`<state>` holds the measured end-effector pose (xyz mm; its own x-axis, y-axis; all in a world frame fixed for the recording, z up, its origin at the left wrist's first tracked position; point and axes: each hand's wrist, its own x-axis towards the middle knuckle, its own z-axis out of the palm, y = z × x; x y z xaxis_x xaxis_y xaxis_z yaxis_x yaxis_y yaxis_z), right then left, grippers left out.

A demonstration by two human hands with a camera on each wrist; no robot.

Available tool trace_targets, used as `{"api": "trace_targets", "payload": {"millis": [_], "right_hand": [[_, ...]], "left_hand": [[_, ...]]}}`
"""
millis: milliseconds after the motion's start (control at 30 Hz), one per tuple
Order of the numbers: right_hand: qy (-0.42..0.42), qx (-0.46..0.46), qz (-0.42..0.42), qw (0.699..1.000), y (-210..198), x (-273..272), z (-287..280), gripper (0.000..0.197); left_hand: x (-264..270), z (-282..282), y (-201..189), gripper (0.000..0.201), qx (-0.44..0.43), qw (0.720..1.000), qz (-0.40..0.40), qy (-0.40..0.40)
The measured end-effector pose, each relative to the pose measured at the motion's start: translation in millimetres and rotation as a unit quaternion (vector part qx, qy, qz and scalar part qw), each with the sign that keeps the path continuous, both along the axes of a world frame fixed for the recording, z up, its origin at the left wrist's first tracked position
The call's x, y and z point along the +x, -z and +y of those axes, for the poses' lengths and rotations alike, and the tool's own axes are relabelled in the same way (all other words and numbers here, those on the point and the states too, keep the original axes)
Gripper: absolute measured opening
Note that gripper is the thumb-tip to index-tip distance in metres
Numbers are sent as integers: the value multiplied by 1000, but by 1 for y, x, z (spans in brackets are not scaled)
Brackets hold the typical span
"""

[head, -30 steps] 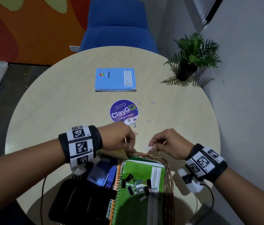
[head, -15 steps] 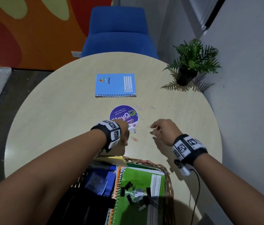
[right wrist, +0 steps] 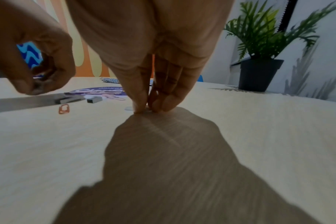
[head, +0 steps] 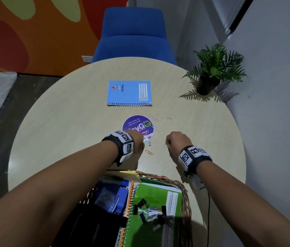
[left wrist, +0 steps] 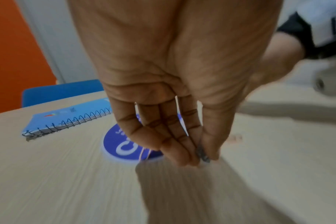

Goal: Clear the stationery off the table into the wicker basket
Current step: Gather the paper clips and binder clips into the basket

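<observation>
Loose paper clips (head: pixel 153 117) lie around a purple round sticker (head: pixel 135 124) in the middle of the table. My left hand (head: pixel 141 139) hovers at the sticker's near edge; in the left wrist view thumb and fingers (left wrist: pixel 182 151) pinch a small grey staple block (left wrist: pixel 201 153). My right hand (head: pixel 167 143) is to its right, fingertips (right wrist: pixel 139 106) pressed together on the tabletop, pinching a pale paper clip (right wrist: pixel 128 108). Between the hands lie an orange paper clip (head: pixel 149 152) and another staple block (head: pixel 149 143). The wicker basket (head: pixel 185 189) sits at the near edge, holding a green notebook (head: pixel 155 196) and binder clips.
A blue spiral notebook (head: pixel 129 92) lies beyond the sticker. A potted plant (head: pixel 210 75) stands at the far right by the wall. A blue chair (head: pixel 133 32) is behind the round table (head: pixel 60 131). A black cable (head: pixel 208 211) runs from my right wrist.
Both hands left the basket rim and reached forward to the clips by the sticker. The right hand came down onto the table; the left now pinches a staple block.
</observation>
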<state>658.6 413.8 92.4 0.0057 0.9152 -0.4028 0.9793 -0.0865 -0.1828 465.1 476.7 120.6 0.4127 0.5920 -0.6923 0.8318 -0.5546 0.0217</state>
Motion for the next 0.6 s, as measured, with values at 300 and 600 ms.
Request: {"api": "trace_targets", "payload": {"millis": [300,600], "right_hand": [[56,-16,37,998,-7,8,-23,18],[83,18,239,967,-64,16,-57,18]], "left_hand": [[-5,-56,-105,6,-109,964,-243,-17],[-24,-133,-110,37,-147,966,-199,76]]}}
